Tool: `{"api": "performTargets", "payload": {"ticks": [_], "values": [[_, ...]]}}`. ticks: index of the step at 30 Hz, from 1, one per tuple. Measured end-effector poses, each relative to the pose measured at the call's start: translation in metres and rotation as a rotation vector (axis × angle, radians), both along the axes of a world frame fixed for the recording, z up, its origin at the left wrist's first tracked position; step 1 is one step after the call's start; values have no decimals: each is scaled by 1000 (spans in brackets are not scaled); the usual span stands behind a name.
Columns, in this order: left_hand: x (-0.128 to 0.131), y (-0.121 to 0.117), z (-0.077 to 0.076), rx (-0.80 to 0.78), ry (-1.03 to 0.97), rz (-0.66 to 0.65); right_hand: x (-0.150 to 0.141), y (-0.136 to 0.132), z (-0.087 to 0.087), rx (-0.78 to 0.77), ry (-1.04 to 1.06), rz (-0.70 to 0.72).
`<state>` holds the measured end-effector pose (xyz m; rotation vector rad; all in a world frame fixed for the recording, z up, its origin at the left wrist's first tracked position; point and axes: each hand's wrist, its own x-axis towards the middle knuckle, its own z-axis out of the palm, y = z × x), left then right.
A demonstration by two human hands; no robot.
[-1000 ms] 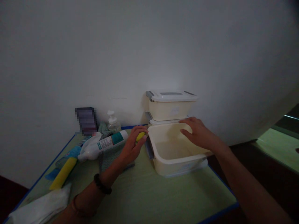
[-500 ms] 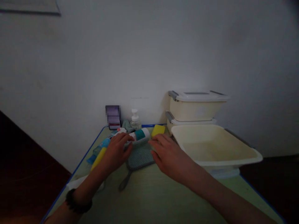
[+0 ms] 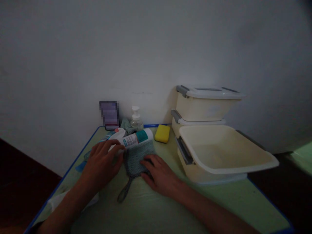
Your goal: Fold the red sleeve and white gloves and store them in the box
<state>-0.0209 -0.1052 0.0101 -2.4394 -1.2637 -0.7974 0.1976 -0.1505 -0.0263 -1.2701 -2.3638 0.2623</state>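
Observation:
A grey-green knitted cloth [image 3: 140, 154] with a hanging loop lies on the table between my hands. My left hand [image 3: 104, 159] is curled at its left edge, thumb and fingers close together; the exact fingertip contact is partly hidden. On the cloth's right side, my right hand [image 3: 158, 172] has its fingers bent over the fabric and its thumb near the lower edge. Just behind the cloth lies a white bottle [image 3: 137, 138] with a teal band. A yellow sponge [image 3: 162, 133] rests to the right of the bottle.
Cream storage boxes [image 3: 202, 109] with grey latches are stacked at the back right, and an open cream bin [image 3: 195, 172] stands before them. A clear pump bottle [image 3: 136, 123] and a phone [image 3: 109, 115] stand by the wall. White material [image 3: 58, 200] lies under my left forearm.
My right hand has come down and left onto the cloth, and my left hand has lowered to its left edge. The view has shifted slightly. My left arm now covers the yellow item.

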Motion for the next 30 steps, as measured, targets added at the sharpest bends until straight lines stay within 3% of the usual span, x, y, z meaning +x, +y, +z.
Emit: {"api": "performTargets", "payload": {"ticks": [4, 8, 10, 15, 22, 30], "values": [[-5, 4, -1, -2, 31, 212, -1, 2, -2, -14, 43, -32], [-6, 6, -5, -266, 41, 350, -3, 1, -7, -21, 95, -86], [-5, 6, -9, -339, 41, 345, -4, 0, -8, -24, 113, -95], [0, 6, -21, -329, -44, 341, -4, -1, -8, -22, 130, -97], [1, 12, -33, -334, -126, 220, -4, -3, -11, -11, 133, -126], [-1, 10, -31, -331, -119, 144, -5, -1, -13, -28, 126, -194]]}}
